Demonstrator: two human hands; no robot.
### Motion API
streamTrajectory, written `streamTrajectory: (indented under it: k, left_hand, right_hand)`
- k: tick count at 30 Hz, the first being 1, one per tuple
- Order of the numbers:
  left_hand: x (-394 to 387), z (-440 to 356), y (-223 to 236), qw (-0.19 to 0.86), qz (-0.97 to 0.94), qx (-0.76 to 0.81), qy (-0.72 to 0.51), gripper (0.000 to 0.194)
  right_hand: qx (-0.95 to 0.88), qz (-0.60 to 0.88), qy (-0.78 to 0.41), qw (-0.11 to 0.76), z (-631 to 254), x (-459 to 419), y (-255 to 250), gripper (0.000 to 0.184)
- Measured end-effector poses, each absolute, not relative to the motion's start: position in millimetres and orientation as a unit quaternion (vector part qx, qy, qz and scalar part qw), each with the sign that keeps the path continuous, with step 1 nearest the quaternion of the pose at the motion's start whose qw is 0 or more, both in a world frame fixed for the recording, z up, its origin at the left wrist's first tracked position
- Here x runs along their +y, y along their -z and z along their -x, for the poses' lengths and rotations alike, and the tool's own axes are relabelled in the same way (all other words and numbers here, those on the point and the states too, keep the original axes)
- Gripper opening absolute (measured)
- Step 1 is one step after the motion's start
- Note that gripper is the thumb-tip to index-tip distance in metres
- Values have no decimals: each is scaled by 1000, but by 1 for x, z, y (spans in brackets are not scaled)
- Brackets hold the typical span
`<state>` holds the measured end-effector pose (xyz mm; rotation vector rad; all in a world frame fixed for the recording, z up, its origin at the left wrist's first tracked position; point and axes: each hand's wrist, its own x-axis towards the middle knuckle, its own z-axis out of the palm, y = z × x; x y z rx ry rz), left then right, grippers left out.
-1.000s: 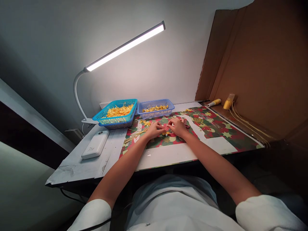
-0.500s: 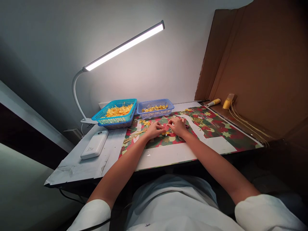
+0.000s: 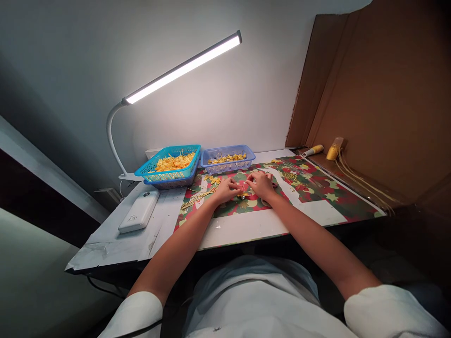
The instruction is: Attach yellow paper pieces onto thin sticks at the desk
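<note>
My left hand [image 3: 226, 190] and my right hand [image 3: 261, 185] are close together over the patterned sheet, each closed in a pinch. Between the fingertips runs a thin pale cord [image 3: 244, 187], pinched from both sides. Just below it is a small yellow-gold piece [image 3: 242, 195] with a shiny spot; whether it lies on the sheet or hangs from the cord, I cannot tell. Left of my left hand lie gold cords [image 3: 197, 199] and some yellow ribbon-like pieces [image 3: 213, 180]. A dark red object [image 3: 275, 185] shows partly behind my right hand, its kind hidden.
A turquoise basket [image 3: 148, 165] of yellow strips is stacked on a blue one. Beside it stands a periwinkle basket [image 3: 228, 165] with gold pieces. A white power bank [image 3: 139, 212] lies at left under the lamp [image 3: 183, 68]. Cardboard [image 3: 380, 94] walls the right side, near a yellow spool [image 3: 334, 148].
Both hands keep their pinch on the cord. My right hand has shifted very slightly to the right; the rest looks the same.
</note>
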<state>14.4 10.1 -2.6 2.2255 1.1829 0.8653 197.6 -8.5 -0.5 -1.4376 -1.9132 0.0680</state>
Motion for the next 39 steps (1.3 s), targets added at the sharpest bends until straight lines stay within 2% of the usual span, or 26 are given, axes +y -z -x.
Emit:
streamTrajectory:
  k: [9, 17, 20, 25, 30, 39]
  left_hand:
    - [12, -12, 4, 237, -817, 441, -287, 25]
    - [1, -15, -12, 276, -744, 460, -399, 9]
    - [0, -16, -12, 303, -728, 447, -422, 15]
    - [2, -17, -5, 394, -710, 445, -377, 31]
    - [4, -19, -1, 458, -689, 427, -366, 39]
    - [1, -19, -1, 486, -670, 428, -364, 44]
  right_hand:
    - [-756, 534, -53, 375, -196, -10, -2, 14]
    - [-761, 531, -40, 369, -196, -12, -3, 14]
    - [-763, 533, -38, 365, -195, -13, -4, 15]
    - [-763, 530, -44, 368, -196, -14, -6, 14]
    - [-764, 526, -45, 371, -194, -16, -7, 15]
    - [-763, 531, -24, 369, -194, -16, -8, 15]
